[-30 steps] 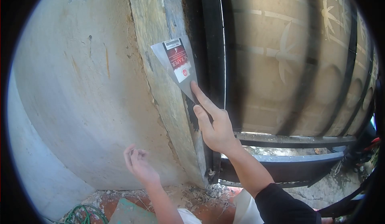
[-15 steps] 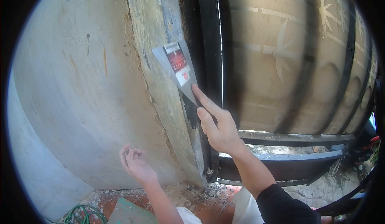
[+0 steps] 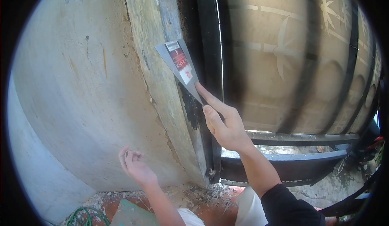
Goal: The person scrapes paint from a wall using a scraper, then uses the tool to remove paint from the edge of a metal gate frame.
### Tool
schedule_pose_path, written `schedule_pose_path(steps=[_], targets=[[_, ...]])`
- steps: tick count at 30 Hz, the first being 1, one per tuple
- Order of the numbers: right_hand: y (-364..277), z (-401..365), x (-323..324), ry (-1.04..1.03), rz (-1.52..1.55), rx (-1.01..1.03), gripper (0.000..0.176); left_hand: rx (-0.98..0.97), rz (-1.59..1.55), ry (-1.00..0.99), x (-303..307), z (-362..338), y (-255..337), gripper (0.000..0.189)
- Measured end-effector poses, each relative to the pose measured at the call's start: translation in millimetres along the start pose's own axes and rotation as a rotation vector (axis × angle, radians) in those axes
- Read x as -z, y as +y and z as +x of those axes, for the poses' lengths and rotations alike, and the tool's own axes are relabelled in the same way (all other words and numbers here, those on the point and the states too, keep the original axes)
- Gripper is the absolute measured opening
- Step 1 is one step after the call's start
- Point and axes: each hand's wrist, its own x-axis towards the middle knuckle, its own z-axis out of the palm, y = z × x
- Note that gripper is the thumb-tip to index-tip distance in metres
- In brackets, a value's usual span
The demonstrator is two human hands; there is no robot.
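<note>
My right hand (image 3: 229,131) is closed around the handle of a scraper (image 3: 175,58), with the index finger laid along the metal blade. A red and white label covers part of the blade. Its wide edge points up and left, overlapping the worn, patchy post (image 3: 164,100) in this view; the handle is hidden in my palm. My left hand (image 3: 137,166) hovers low before the plastered wall (image 3: 87,104), fingers loosely curled, nothing in it.
To the right of the post stands a dark-framed gate (image 3: 210,84) with tan, patterned panels (image 3: 259,92). Paint flakes and debris (image 3: 202,195) litter the reddish floor at the post's foot. A green hose (image 3: 83,216) and a greenish board (image 3: 131,214) lie at lower left.
My right hand has shifted slightly right, and the scraper's handle end has swung right with it. The left hand is nearly still.
</note>
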Motion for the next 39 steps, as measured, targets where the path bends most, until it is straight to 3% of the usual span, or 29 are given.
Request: schedule_pose_path(steps=[1,3,5,7,14,18,24,26,29,31,33,37,38,39], targets=[[1,3,-1,0.002,-0.002,0.003,0.047,-0.007,-0.007,0.003,-1,0,-1,0.019],[3,8,-7,0.079,-0.055,0.247,0.047,0.004,0.005,0.008,-2,-2,-2,0.018],[1,5,-6,0.079,-0.073,0.234,0.047,0.013,0.016,0.014,-5,-3,-2,0.018],[-1,-1,1,0.003,0.02,0.028,0.047,0.006,0.008,-0.027,-4,-3,-2,0.018],[3,-1,-1,0.023,0.107,0.157,0.047,0.005,0.029,-0.004,-2,-1,-5,0.018],[8,5,4,0.013,0.044,0.146,0.047,0.014,0.009,0.009,-3,-1,-7,0.018],[11,0,-1,0.01,0.222,0.147,0.046,0.014,0.027,-0.016,-2,-2,-9,0.018],[6,4,4,0.002,0.09,0.12,0.047,0.0,0.015,-0.027,-9,-6,-13,0.018],[3,5,4,0.008,0.073,0.147,0.047,-0.121,0.253,-0.087,-24,-21,-14,0.019],[1,6,3,0.014,0.062,0.178,0.047,-0.284,0.314,-0.29,-46,-36,-9,0.021],[0,6,2,0.007,0.044,0.2,0.047,-0.696,0.438,-0.461,-77,-40,10,0.021],[-2,6,0,0.002,0.017,0.255,0.047,-1.51,0.442,-0.555,-146,-30,61,0.02],[-2,6,0,0.007,0.01,0.269,0.047,-1.514,0.45,-0.555,-160,-27,72,0.02],[3,4,1,0.004,0.016,0.271,0.047,-1.653,0.472,-0.706,-173,-23,82,0.021]])
